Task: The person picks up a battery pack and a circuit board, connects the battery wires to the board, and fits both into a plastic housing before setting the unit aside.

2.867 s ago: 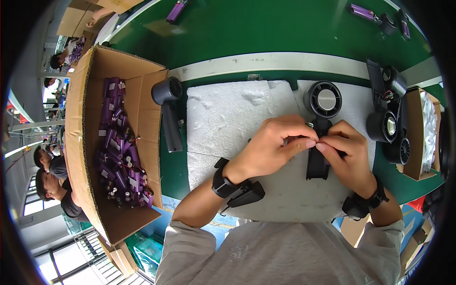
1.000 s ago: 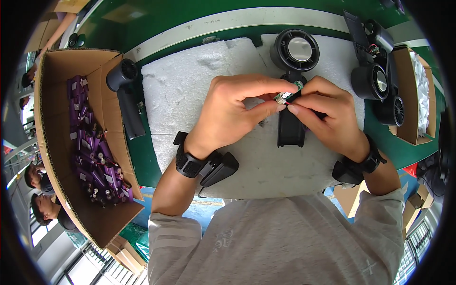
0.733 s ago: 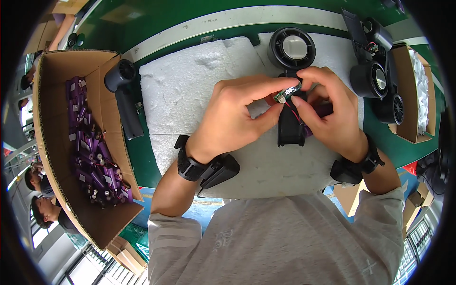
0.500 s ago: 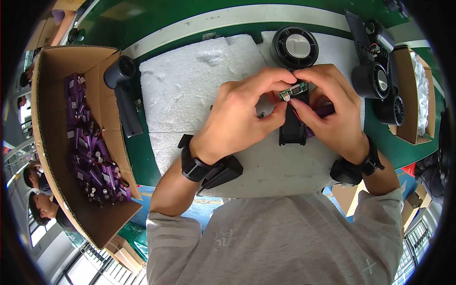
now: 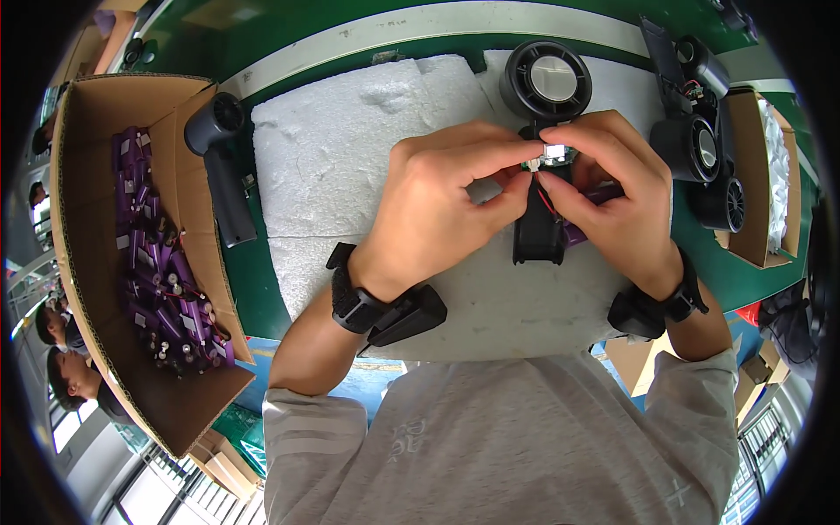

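Observation:
A small green circuit board (image 5: 564, 157) with a white block on its face is pinched at the fingertips of both hands. My left hand (image 5: 442, 201) grips its left end, beside a small white connector (image 5: 531, 164). The fingers of my right hand (image 5: 617, 179) are closed on the other side, partly hiding the board. Thin red wires (image 5: 546, 202) run down from there. Below lies the black handle (image 5: 538, 238) of a handheld fan, its round head (image 5: 546, 80) pointing away from me. A purple battery cell (image 5: 574, 234) shows partly under my right hand.
White foam sheets (image 5: 324, 157) cover the green table (image 5: 267, 293). At the left, a cardboard box (image 5: 83, 254) holds many purple cells, with a black fan (image 5: 229, 192) beside it. Several black fan parts (image 5: 691, 149) and a carton with white bags (image 5: 774, 175) are at the right.
The circuit board has turned between my fingers: its display side faced up before, and now a white block shows. My left fingers have shifted slightly along it.

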A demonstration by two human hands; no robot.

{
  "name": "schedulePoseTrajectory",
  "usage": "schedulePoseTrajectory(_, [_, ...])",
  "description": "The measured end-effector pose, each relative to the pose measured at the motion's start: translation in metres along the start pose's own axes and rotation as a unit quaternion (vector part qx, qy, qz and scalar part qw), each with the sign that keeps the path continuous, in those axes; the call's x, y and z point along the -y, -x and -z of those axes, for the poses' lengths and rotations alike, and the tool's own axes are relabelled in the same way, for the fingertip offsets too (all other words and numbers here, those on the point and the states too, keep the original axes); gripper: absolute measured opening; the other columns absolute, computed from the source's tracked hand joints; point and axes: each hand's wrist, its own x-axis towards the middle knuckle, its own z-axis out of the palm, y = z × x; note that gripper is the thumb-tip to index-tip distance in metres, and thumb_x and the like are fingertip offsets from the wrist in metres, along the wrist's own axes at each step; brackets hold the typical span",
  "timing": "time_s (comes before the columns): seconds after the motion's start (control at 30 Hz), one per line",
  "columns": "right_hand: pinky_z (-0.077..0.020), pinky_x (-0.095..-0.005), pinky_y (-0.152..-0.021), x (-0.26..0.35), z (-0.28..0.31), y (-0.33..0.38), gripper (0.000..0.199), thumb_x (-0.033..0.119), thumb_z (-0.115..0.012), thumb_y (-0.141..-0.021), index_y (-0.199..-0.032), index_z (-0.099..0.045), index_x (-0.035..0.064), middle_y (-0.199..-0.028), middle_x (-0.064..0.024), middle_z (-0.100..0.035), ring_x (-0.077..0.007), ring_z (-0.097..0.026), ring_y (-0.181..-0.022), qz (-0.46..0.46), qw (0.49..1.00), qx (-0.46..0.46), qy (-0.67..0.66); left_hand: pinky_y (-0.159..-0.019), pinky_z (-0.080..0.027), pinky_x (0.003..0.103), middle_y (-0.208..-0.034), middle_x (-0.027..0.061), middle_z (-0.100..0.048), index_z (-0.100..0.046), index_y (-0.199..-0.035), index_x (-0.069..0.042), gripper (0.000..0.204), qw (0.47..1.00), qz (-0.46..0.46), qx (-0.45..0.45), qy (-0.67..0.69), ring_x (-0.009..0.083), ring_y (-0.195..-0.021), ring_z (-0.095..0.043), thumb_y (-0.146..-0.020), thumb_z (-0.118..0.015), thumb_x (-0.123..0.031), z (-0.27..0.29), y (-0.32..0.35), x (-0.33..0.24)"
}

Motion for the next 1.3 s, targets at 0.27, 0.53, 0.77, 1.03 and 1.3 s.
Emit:
schedulePoseTrajectory(0.27, [-0.0391,-0.0207,-0.047,-0.004,-0.004,0.001,0.037,-0.005,-0.078,-0.068,-0.103,-0.07,0.0053,-0.09,-0.0037,-0.061,-0.0049,-0.05,-0.054,0.012,1.0,-0.019,0.013,-0.065,-0.055,0.025,-0.09,0.009,-0.07,-0.072,-0.099,-0.003,0.029,1.0,-0.019,0.001,-0.009,0.0164,-0.075,-0.069,-0.072,-0.069,0.008,-0.002,0.001,0.007])
schedulePoseTrajectory(0.53, [-0.0384,-0.0196,-0.047,-0.003,-0.006,0.003,0.036,-0.004,-0.078,-0.067,-0.101,-0.071,0.0053,-0.087,-0.0023,-0.062,-0.004,-0.051,-0.054,0.0,1.0,-0.019,0.013,-0.063,-0.054,0.024,-0.085,0.0082,-0.068,-0.073,-0.098,-0.003,0.029,1.0,-0.026,0.007,0.0,0.0153,-0.072,-0.067,-0.073,-0.068,0.009,-0.002,0.001,0.008])
schedulePoseTrajectory(0.77, [-0.039,-0.0185,-0.048,-0.002,-0.006,0.005,0.033,-0.004,-0.077,-0.069,-0.1,-0.07,0.0034,-0.087,-0.0023,-0.062,-0.003,-0.052,-0.056,-0.017,1.0,-0.016,0.003,-0.065,-0.054,0.024,-0.087,0.0087,-0.068,-0.072,-0.099,-0.003,0.029,1.0,-0.018,0.024,-0.006,0.0153,-0.075,-0.067,-0.073,-0.067,0.01,0.0,0.004,0.008])
schedulePoseTrajectory(1.03, [-0.0468,-0.0194,-0.055,-0.001,-0.001,0.009,0.023,-0.001,-0.075,-0.077,-0.099,-0.068,-0.0007,-0.09,-0.0047,-0.061,-0.0069,-0.06,-0.066,-0.069,0.997,0.004,-0.038,-0.07,-0.052,0.024,-0.107,0.0093,-0.061,-0.064,-0.109,-0.004,0.039,0.997,0.041,0.048,0.045,0.0154,-0.088,-0.064,-0.073,-0.066,0.013,-0.009,0.005,-0.002])
schedulePoseTrajectory(1.3, [-0.0507,-0.0214,-0.06,-0.003,0.004,0.008,0.018,0.002,-0.072,-0.081,-0.098,-0.067,-0.0017,-0.091,-0.0056,-0.061,-0.0101,-0.063,-0.074,-0.07,0.997,0.012,-0.033,-0.067,-0.05,0.024,-0.109,0.008,-0.058,-0.057,-0.116,-0.005,0.047,0.999,0.045,0.029,0.001,0.0131,-0.085,-0.061,-0.073,-0.066,0.012,-0.019,0.005,-0.001])
